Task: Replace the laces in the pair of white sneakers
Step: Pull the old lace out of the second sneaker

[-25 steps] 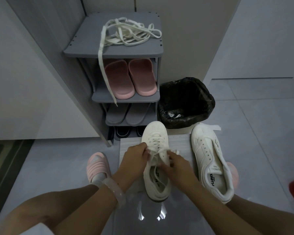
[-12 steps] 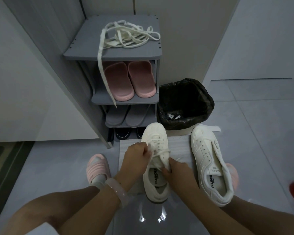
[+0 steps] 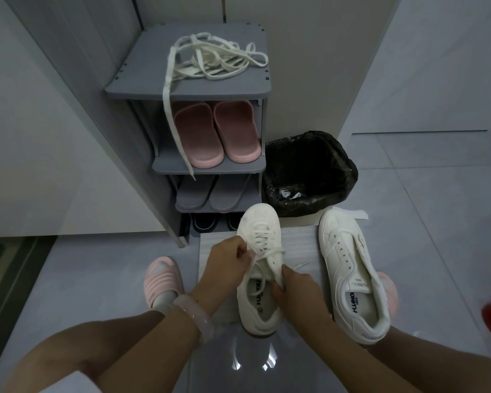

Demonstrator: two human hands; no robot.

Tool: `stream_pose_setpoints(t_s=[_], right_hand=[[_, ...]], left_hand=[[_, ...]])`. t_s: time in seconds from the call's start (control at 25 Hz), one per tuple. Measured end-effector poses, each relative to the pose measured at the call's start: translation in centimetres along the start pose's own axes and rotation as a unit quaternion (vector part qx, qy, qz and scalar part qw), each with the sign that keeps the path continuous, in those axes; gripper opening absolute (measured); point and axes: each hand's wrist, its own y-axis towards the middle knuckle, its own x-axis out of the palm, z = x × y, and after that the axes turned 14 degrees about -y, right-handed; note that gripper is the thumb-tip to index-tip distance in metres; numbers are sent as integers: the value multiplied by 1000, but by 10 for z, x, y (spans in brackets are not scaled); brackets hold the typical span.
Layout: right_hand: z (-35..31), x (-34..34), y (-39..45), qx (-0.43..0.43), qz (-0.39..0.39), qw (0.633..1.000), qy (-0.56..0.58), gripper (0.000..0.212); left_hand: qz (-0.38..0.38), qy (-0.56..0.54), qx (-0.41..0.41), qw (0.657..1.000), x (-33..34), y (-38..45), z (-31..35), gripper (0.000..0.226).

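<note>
Roughly halfway I'd say: left hand [image 3: 229,258] pinching lace [image 3: 267,252] on the nearly laced sneaker [image 3: 260,268], right hand [image 3: 296,290] gripping its side, bare sneaker [image 3: 349,276] at 3 o'clock unlaced.

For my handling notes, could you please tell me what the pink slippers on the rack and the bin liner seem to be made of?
The pink slippers on the grey rack look like moulded foam or rubber: matte, seamless, thick-soled. The black bin liner looks like thin plastic film: crinkled, faintly glossy.
</note>
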Motion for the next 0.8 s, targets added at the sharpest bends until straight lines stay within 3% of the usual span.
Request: stream_pose_setpoints(t_s=[0.12, 0.24, 0.32, 0.44, 0.52, 0.6, 0.72, 0.8], right_hand=[[3, -3, 3, -1, -9, 1000, 2, 28], [7, -4, 7, 0, -11, 1000, -4, 25], [8, -4, 5, -2, -18, 1000, -14, 24], [9, -4, 4, -6, -15, 1000, -26, 26], [8, -5, 3, -9, -15, 999, -30, 27], [7, -5, 3, -12, -13, 999, -34, 28], [7, -6, 2, -3, -19, 999, -34, 28], [7, -6, 2, 0, -27, 999, -35, 27]], left_hand=[[123, 0, 29, 992, -11, 9, 9, 31], [312, -128, 46, 940, -41, 18, 23, 14], [350, -157, 76, 920, -55, 17, 32, 13], [247, -139, 19, 959, -47, 14, 29, 15], [89, -89, -83, 989, -30, 10, 19, 25], [-35, -20, -109, 993, -16, 7, 8, 28], [-76, 1, -80, 994, -7, 5, 4, 14], [-86, 13, -55, 995, -2, 3, 3, 24]])
